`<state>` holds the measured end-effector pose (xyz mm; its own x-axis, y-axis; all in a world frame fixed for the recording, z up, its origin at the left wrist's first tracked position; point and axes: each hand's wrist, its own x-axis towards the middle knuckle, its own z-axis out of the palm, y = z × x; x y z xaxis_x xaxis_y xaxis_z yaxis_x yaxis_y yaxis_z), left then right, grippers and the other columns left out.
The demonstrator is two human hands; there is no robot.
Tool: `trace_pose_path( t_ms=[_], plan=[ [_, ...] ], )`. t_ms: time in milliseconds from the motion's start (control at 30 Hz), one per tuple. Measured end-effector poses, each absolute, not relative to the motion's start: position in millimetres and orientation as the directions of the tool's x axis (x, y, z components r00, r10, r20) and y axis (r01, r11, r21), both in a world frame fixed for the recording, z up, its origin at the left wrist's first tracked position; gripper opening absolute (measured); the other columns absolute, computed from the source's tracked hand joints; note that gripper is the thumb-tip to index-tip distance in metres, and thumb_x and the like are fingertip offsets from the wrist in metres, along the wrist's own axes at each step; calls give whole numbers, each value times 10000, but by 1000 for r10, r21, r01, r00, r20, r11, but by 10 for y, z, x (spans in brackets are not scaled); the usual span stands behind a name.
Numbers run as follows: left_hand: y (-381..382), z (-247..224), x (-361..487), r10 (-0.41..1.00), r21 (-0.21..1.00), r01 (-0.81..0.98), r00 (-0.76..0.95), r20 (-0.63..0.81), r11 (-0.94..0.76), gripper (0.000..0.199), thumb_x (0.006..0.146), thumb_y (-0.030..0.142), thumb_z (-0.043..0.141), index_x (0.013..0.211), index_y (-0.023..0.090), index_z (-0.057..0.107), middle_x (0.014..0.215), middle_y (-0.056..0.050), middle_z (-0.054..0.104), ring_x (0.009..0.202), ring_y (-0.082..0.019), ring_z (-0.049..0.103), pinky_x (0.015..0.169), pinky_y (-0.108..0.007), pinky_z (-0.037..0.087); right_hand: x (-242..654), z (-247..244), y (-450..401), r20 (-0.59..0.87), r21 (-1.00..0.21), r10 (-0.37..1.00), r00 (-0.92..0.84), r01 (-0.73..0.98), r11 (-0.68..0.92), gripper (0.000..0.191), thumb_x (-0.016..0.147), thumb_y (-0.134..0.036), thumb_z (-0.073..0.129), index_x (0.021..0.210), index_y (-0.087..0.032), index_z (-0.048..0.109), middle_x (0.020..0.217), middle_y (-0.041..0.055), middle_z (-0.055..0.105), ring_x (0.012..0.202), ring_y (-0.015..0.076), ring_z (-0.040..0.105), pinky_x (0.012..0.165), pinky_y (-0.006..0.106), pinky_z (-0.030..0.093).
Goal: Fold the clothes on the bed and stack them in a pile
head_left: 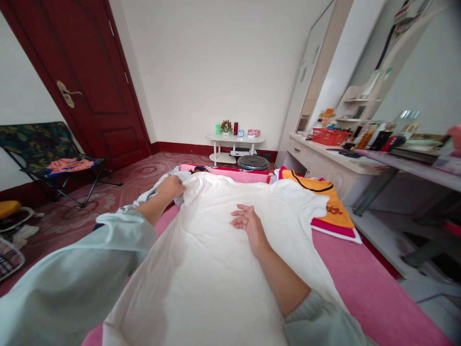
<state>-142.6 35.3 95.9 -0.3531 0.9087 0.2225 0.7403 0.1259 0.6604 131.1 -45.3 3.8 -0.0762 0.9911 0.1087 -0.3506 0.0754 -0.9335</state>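
Observation:
A white short-sleeved T-shirt (216, 269) lies spread out on a pink-covered surface (363, 269), its collar end away from me and its hem toward me. At the shirt's left sleeve edge, my left hand (172, 186) is closed, with the fabric pinched in its fingers. My right hand (252, 227) is over the middle of the chest, holding nothing, its fingers apart and slightly curled. Whether its fingertips touch the cloth I cannot tell.
Folded yellow and magenta clothes (333, 206) lie beyond the right sleeve. Grey clothing (153, 188) lies past my left hand. A dressing table (306, 149) with a red basket (329, 136) stands right. A folding chair (54, 149) is left, and a low white table (234, 139) stands by the wall.

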Motion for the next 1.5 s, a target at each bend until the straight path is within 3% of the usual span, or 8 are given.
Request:
trace_pose_path(
  t_ms=[200, 300, 400, 533, 733, 900, 1067, 1500],
  plan=[
    [178, 1170, -755, 937, 851, 413, 15, 350, -325, 424, 592, 93, 714, 985, 213, 609, 1004, -44, 628, 861, -154, 608, 749, -242, 454, 1327, 23, -441, 106, -932, 991, -80, -355, 71, 580, 789, -685, 447, 1054, -189, 589, 928, 78, 660, 683, 172, 641, 629, 307, 484],
    [-180, 1065, -648, 928, 940, 139, 256, 271, -312, 317, 560, 72, 742, 845, 184, 659, 870, -42, 649, 784, -166, 604, 677, -224, 438, 1347, 14, -434, 116, -933, 991, -67, -349, 86, 548, 771, -663, 502, 1044, -195, 587, 937, 71, 656, 687, 167, 640, 637, 308, 488],
    [-626, 926, -882, 951, 854, 444, 258, 168, -271, 135, 570, 168, 765, 620, 193, 642, 623, -8, 599, 611, -164, 546, 583, -228, 375, 1349, 6, -439, 126, -942, 990, -57, -321, 101, 519, 760, -639, 538, 1023, -194, 594, 932, 66, 655, 692, 166, 639, 641, 310, 491],
    [-1221, 784, -1421, 990, 475, 875, 34, 139, -97, 280, 563, 439, 764, 685, 235, 616, 630, -11, 581, 601, -194, 521, 604, -272, 339, 1305, -7, -460, 143, -964, 988, -48, -234, 128, 419, 778, -551, 574, 992, -193, 611, 928, 58, 653, 712, 160, 643, 652, 306, 503],
    [-1849, 551, -1894, 984, 276, 950, -108, -141, 144, 469, 494, 604, 705, 775, 236, 628, 688, -41, 614, 663, -253, 568, 633, -321, 360, 1233, 22, -385, 41, -993, 999, -14, -112, 39, 252, 625, -245, 747, 840, -189, 628, 757, 17, 656, 636, 157, 653, 627, 305, 529],
    [-2091, 508, -1900, 954, 509, 840, -33, -298, 188, 255, 525, 454, 691, 531, 220, 589, 564, -6, 579, 593, -223, 569, 562, -282, 375, 1216, 225, -194, -191, -967, 971, -143, -141, -211, 278, 598, -169, 744, 853, -203, 640, 680, 21, 667, 647, 176, 659, 598, 308, 525],
    [-2221, 601, -1816, 907, 840, 479, 182, -379, 255, 167, 545, 198, 625, 699, 242, 671, 718, 12, 672, 761, -270, 640, 636, -300, 481, 938, 242, -80, -157, -977, 976, -150, -121, -176, 252, 576, -207, 758, 819, -243, 701, 890, 26, 690, 848, 174, 612, 618, 267, 491],
    [-2417, 974, -1545, 948, 920, 339, 171, -268, 198, 277, 648, 331, 724, 848, 236, 558, 758, -1, 584, 683, -171, 535, 579, -235, 449, 1015, 612, 300, 45, -977, 994, 98, -204, 64, 198, 576, -221, 714, 765, -177, 679, 840, 18, 666, 773, 148, 575, 691, 291, 468]
  ],
)
